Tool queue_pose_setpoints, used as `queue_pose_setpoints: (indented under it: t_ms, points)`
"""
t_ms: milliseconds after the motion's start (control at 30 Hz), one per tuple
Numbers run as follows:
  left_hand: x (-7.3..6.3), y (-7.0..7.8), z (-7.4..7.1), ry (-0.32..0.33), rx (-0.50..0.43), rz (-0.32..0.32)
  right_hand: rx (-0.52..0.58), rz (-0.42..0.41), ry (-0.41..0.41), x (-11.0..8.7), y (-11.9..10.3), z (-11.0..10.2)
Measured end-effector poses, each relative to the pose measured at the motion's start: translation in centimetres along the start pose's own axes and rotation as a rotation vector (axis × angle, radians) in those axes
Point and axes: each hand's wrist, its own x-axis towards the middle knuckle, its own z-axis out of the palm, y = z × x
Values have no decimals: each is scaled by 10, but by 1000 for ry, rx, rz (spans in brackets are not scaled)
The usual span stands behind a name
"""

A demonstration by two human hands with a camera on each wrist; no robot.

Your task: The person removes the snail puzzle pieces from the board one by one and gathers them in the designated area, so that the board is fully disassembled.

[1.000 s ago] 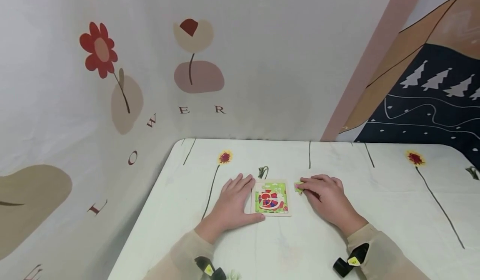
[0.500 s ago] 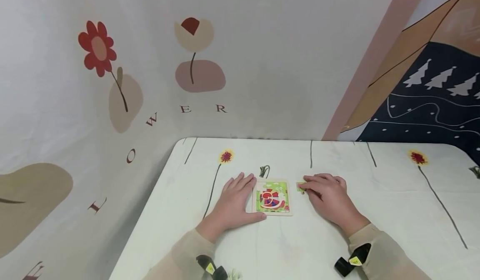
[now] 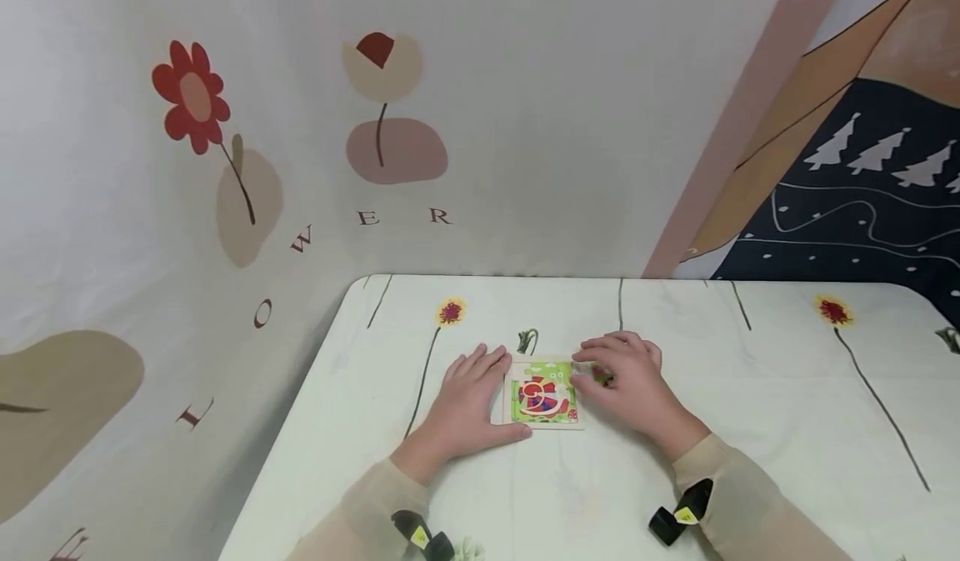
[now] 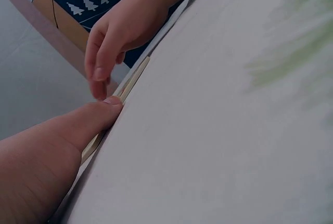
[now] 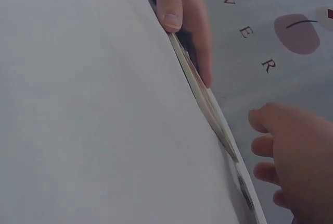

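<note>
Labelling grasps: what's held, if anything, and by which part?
Left hand steadies the puzzle board at its left side, thumb on near edge. Right hand: can't tell.

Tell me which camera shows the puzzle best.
The head view: there the puzzle faces up, its picture plain. The left wrist view shows only a thin edge, partly behind the left hand; the right wrist view, another edge.
</note>
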Motion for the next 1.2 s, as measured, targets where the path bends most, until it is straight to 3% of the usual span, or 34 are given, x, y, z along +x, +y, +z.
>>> queue_pose_setpoints:
  t_ms: [433, 867, 1200]
  points:
    - [0, 0, 1, 5, 12, 16, -82, 12, -72, 15, -27, 27]
    - [-1, 0, -1, 6, 14, 10, -138, 78, -155, 18, -37, 21]
    - [-1, 1, -1, 5, 20, 8, -87, 121, -197, 18, -36, 19]
